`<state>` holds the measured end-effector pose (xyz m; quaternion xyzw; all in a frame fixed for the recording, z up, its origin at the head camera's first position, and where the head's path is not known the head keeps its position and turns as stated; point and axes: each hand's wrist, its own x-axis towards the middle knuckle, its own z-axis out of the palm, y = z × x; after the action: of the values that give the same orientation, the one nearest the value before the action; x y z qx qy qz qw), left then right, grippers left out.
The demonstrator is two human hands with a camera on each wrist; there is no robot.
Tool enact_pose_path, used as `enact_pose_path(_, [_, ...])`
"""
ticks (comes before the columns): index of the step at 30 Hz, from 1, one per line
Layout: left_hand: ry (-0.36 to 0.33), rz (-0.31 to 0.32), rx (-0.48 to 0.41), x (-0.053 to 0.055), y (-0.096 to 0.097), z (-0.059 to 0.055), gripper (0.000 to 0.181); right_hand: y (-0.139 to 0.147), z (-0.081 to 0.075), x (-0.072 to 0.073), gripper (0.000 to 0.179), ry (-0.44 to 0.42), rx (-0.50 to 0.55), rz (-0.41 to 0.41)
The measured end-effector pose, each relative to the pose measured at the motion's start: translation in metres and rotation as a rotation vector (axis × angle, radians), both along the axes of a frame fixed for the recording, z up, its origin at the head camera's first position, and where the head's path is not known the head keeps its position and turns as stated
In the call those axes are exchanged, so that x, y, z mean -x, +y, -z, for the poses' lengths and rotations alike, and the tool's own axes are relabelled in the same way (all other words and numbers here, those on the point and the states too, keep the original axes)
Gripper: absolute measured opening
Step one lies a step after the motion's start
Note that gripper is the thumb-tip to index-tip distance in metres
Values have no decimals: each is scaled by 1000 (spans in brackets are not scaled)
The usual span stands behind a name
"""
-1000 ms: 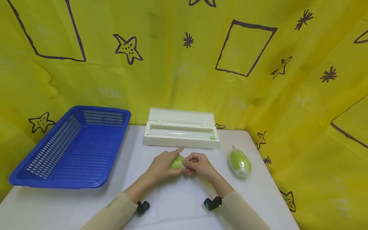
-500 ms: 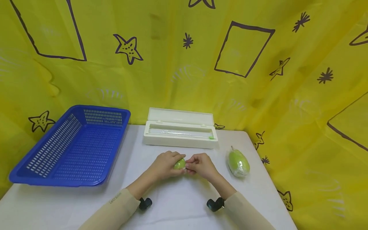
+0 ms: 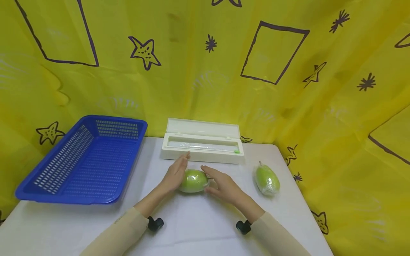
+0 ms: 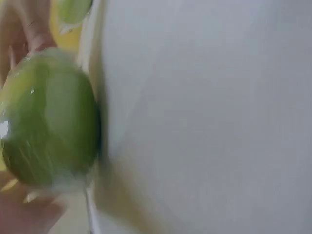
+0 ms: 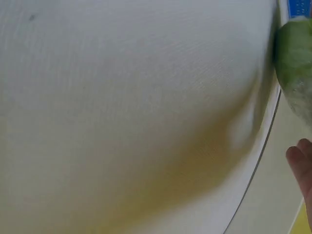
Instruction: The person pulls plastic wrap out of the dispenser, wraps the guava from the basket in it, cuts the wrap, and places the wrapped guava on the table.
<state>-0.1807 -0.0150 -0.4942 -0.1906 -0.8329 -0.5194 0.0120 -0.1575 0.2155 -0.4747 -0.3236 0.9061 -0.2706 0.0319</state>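
A green oval fruit (image 3: pixel 193 181) wrapped in shiny clear film lies on its side on the white table, stem end to the right. My left hand (image 3: pixel 174 175) rests against its left end, fingers straight and pointing away from me. Around the stem end my right hand (image 3: pixel 224 185) is spread, fingers and thumb extended. In the right wrist view its fingertips (image 5: pixel 295 155) stand apart from the fruit (image 5: pixel 296 58). The left wrist view shows the wrapped fruit (image 4: pixel 51 122) up close, blurred, between both hands.
A white cling film box (image 3: pixel 201 155) stands behind the hands, its lid raised and a film roll inside. Another film-wrapped green fruit (image 3: pixel 267 180) lies to the right. At the left is a blue plastic basket (image 3: pixel 68 199). A yellow curtain (image 3: pixel 179 78) hangs behind the table.
The right hand has let go of the film at the fruit's end and opened. The left hand has uncovered the fruit, drawing back to its left end with straightened fingers.
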Motion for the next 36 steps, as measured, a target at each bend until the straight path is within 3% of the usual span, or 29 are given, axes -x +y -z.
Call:
enact_pose_path(2, [-125,8,-27,-1,-1,4,56,-2,1,0,84,56,-38,-3])
enact_pose_path(4, [-175,38,-12,-3,1,8,56,-5,2,2,84,100,-53,-5])
enact_pose_path(8, [-64,24,38,-5,10,13,42,-11,6,6,83,161,-26,70])
enact_pose_path(12, [104,9,141,-5,21,11,37,-14,11,9,97,57,24,171])
enact_pose_path(14, [138,27,170,-4,24,7,41,-14,13,9,102,-8,50,192])
enact_pose_path(16, [99,52,131,-1,23,3,46,-13,14,9,103,-65,79,187])
enact_pose_path(18, [-10,45,14,1,19,2,50,-11,14,9,109,-112,113,158])
enact_pose_path(21, [-211,-64,-251,3,12,4,52,-12,12,9,117,-199,177,105])
enact_pose_path(23, [-291,-141,-343,2,10,9,52,-17,14,10,118,-249,186,61])
enact_pose_path(25, [-327,-198,-343,0,11,13,52,-24,16,11,112,-277,176,31])
enact_pose_path(27, [-345,-214,-283,-2,13,17,50,-31,18,12,106,-273,146,19])
enact_pose_path(31, [-354,-259,-234,-3,15,17,45,-37,20,13,96,-234,131,52])
enact_pose_path(34, [-321,-244,-198,-3,13,17,46,-34,19,11,97,-189,86,69])
enact_pose_path(36, [-270,-195,-150,-3,11,17,48,-29,18,8,105,-181,52,65])
